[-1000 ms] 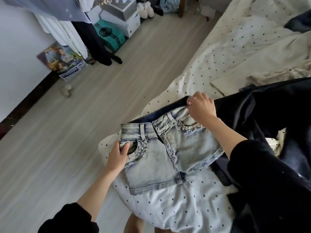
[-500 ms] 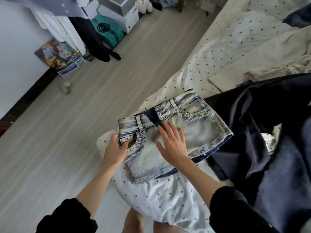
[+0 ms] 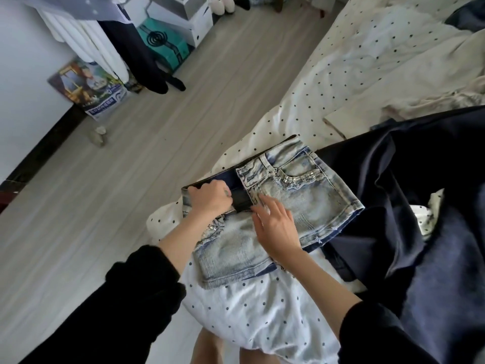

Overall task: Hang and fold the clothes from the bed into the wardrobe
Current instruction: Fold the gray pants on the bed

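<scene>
Faded, rough-washed denim shorts with frayed hems and shiny metal studs, soft matt dotted cotton bedsheet, smooth dark satin-like garment, matt wood-grain floor, glossy printed bag

Not much to read here tbh. The colourful poster leaning on the wall has a dark blue strip of white characters along its bottom edge, way too small and blurry to make out. The teal box has a black spiral logo on it, no words I can see. The white boxes show only small dark dots.
</scene>
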Available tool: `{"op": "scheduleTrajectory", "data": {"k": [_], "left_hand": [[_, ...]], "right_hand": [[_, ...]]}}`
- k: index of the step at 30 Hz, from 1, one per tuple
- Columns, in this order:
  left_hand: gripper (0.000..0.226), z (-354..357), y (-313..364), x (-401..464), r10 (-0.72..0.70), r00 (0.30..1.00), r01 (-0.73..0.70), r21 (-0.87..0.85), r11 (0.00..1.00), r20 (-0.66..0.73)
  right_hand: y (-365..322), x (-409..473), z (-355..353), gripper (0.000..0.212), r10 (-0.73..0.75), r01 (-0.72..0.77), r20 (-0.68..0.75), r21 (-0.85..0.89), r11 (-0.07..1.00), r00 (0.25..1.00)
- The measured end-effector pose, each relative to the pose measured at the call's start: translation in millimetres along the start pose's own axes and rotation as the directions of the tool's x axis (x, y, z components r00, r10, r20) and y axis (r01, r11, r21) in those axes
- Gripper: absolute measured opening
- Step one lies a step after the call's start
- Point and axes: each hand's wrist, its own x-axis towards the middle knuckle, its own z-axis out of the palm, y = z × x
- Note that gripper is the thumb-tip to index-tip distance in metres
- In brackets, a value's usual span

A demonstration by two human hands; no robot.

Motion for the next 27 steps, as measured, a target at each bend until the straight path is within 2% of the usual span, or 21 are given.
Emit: {"op": "scheduleTrajectory", "data": {"k": [2, 3, 5, 7, 9, 13, 14, 16, 18, 20, 22, 24, 26, 27], "left_hand": [[0.012, -2.9, -8.9, -8.5, 0.127, 0.966, -0.193, -0.295, 0.936, -0.227], [0.010, -5.9, -10.5, -11.5, 0.170, 0.931, -0.287, -0.359, 0.888, -0.323], [0.009, -6.3, -12.0, -15.6, 0.209, 0.887, -0.376, -0.382, 0.844, -0.412], [0.010, -0.8, -14.0, -12.0, 0.190, 0.880, -0.366, -0.365, 0.856, -0.436], [0.014, 6.9, -18.8, -3.8, 0.156, 0.887, -0.329, -0.360, 0.873, -0.434], [0.020, 14.6, -22.5, 9.3, 0.191, 0.895, -0.314, -0.265, 0.912, -0.404], [0.020, 14.4, -21.5, 11.6, 0.200, 0.889, -0.314, -0.231, 0.921, -0.413], [0.022, 12.2, -19.4, 17.0, 0.186, 0.898, -0.268, -0.161, 0.950, -0.398], [0.034, 12.3, -20.2, 22.4, 0.169, 0.922, -0.196, -0.041, 0.980, -0.348], [0.048, 13.4, -25.9, 20.5, 0.106, 0.944, -0.112, -0.001, 0.994, -0.313], [0.061, 14.8, -35.7, 7.0, -0.030, 0.941, -0.001, -0.091, 0.996, -0.338], [0.068, 22.6, -52.3, -10.5, -0.217, 0.913, 0.128, -0.260, 0.957, -0.347], [0.065, 33.1, -69.5, -28.6, -0.391, 0.888, 0.243, -0.475, 0.846, -0.241], [0.057, 37.1, -74.8, -37.5, -0.446, 0.879, 0.280, -0.576, 0.768, -0.168]], "right_hand": [[-1.9, 11.6, -4.4, 0.036, 0.089, -0.089, -0.036, -0.004, 0.996, 0.995], [-3.3, 17.7, -6.3, 0.041, 0.141, -0.141, -0.008, -0.001, 0.990, 0.990], [-4.2, 26.4, -6.5, 0.051, 0.215, -0.213, 0.049, -0.043, 0.976, 0.975], [-6.8, 32.3, -6.7, 0.051, 0.252, -0.247, 0.064, -0.085, 0.965, 0.966], [-7.1, 37.5, -4.1, 0.041, 0.293, -0.293, 0.031, -0.025, 0.956, 0.956], [-8.0, 34.1, 5.3, 0.017, 0.256, -0.228, -0.163, 0.175, 0.958, 0.953], [-8.9, 28.7, 6.7, 0.018, 0.234, -0.186, -0.229, 0.210, 0.960, 0.945], [-7.9, 16.8, 10.5, 0.027, 0.179, -0.131, -0.273, 0.187, 0.974, 0.945], [-4.1, 7.0, 15.9, 0.039, 0.093, -0.087, -0.204, 0.036, 0.996, 0.974], [1.4, 1.1, 19.4, 0.057, 0.046, -0.044, 0.013, -0.116, 0.992, 0.999], [6.8, -1.0, 19.8, 0.071, 0.038, 0.001, 0.196, -0.192, 0.981, 0.980], [8.8, -3.6, 22.0, 0.074, 0.036, 0.020, 0.228, -0.242, 0.970, 0.973], [6.0, -7.1, 23.9, 0.070, 0.033, 0.008, 0.149, -0.269, 0.963, 0.988], [3.9, -9.2, 24.9, 0.067, 0.038, -0.001, 0.127, -0.277, 0.961, 0.991]]}}
